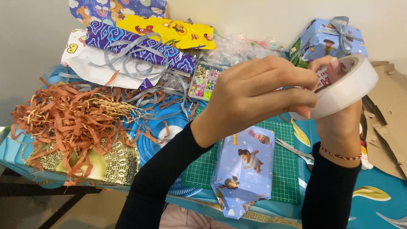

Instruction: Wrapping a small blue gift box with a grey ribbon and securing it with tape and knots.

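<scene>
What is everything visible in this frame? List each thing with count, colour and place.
tape roll: one, clear, held up at right
wrapped box: one, light blue with cartoon figures, on the mat
cutting mat: one, green, centre of table
scissors: one pair, silver, on the mat's right side
ribboned gift: one, blue, grey ribbon, back right
bead box: one, clear with multicoloured beads, back centre
paper shred: one heap, orange, left
wrapping paper rolls: several, purple, yellow, blue, back left
cardboard: brown pieces, right edge
left hand: picking at the tape
right hand: grip on the tape roll
</scene>
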